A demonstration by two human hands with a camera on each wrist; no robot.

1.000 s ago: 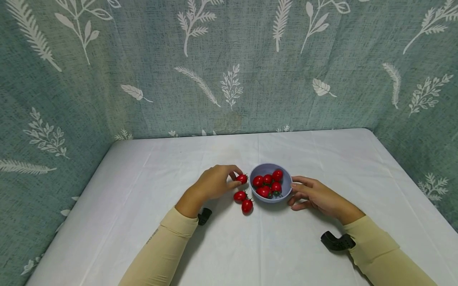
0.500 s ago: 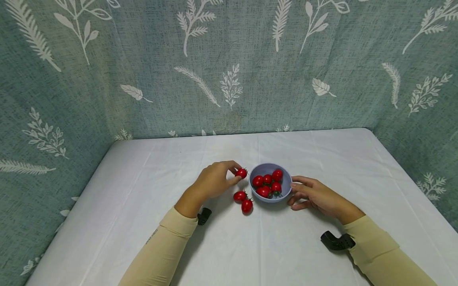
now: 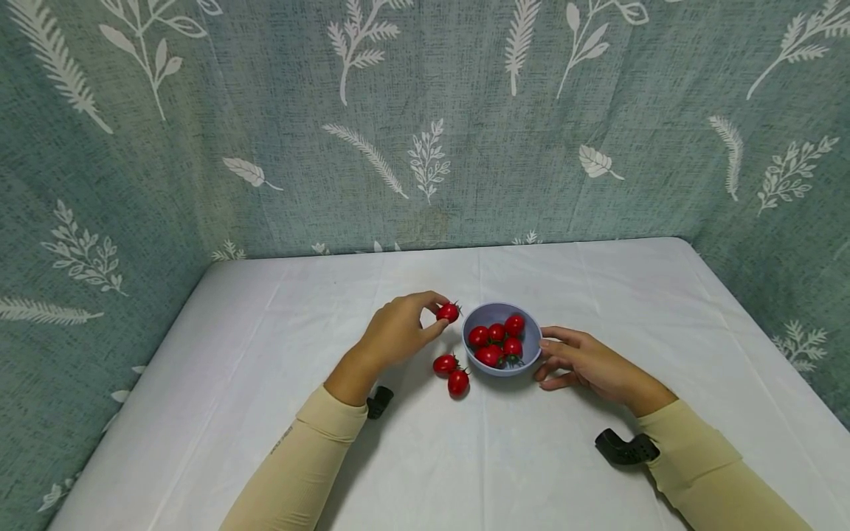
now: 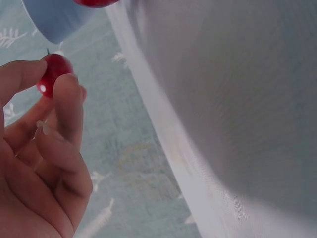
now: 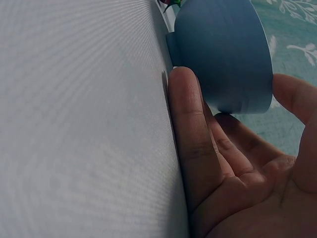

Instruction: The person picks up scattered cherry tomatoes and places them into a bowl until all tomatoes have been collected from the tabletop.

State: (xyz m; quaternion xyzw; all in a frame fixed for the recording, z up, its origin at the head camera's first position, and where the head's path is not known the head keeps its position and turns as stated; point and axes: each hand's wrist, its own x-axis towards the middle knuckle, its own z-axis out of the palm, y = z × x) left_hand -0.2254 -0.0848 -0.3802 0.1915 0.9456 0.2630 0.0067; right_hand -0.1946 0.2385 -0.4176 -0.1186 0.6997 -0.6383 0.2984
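My left hand (image 3: 396, 330) pinches a red cherry tomato (image 3: 448, 313) between thumb and fingertips, just left of the bowl. The left wrist view shows this tomato (image 4: 55, 67) up close, its green stem pointing outward. A small blue-lavender bowl (image 3: 502, 372) holds several cherry tomatoes (image 3: 489, 356). At its right side rests my right hand (image 3: 591, 361), thumb at the rim and relaxed fingers along the outer wall. From the right wrist, those fingers lie against the bowl (image 5: 223, 54) close over the cloth. Two loose tomatoes, one (image 3: 445, 364) behind the other (image 3: 458, 383), lie left of the bowl.
A white cloth (image 3: 531, 457) covers the table. Behind and beside it hangs a green curtain (image 3: 465, 214) with white leaf prints. Each wrist carries a black strap-like mount (image 3: 627, 448).
My left hand has lifted the pinched tomato and moved it slightly away from me, farther from the two loose ones. The right hand and bowl have stayed still.
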